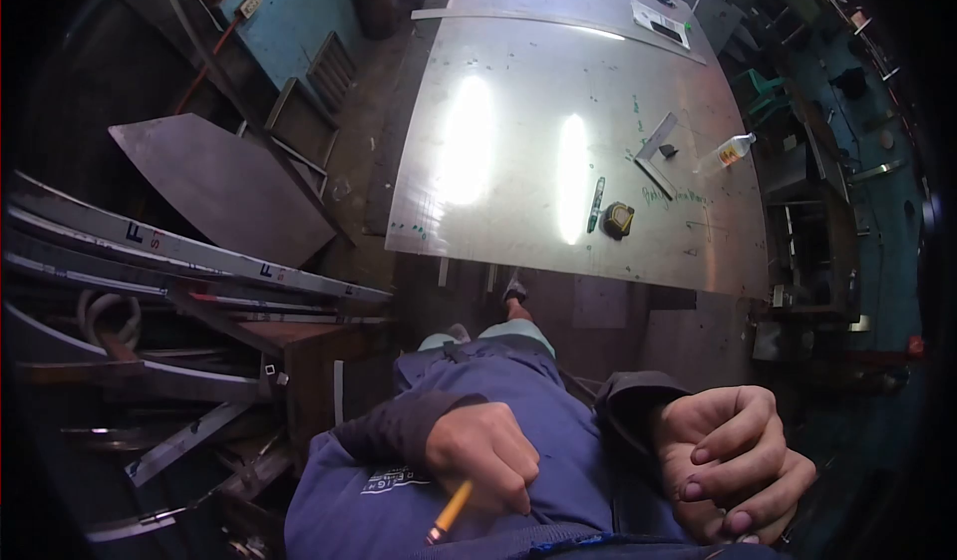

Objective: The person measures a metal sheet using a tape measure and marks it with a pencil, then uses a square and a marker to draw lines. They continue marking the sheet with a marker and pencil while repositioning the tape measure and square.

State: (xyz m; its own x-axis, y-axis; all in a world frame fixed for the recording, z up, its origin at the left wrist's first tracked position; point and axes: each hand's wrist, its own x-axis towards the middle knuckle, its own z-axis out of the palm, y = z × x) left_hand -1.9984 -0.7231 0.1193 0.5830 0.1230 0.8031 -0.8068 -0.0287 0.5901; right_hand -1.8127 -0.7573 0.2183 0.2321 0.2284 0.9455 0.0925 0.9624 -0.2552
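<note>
My left hand is closed in front of the blue shirt, with a yellow pencil sticking out below the fist, pointing down. To its right, my right hand is raised with curled fingers turned inward; whatever they hold, if anything, is hidden. Beyond both hands lies a large metal sheet. On it are a tape measure, a green-and-dark marker, a metal square with a small dark piece beside it, and a clear bottle. Neither hand touches the sheet.
A long flat strip crosses the sheet's far part, with a phone on paper near the far right. Metal bars and a cut plate stand at the left. A green chair and dark shelving are at the right.
</note>
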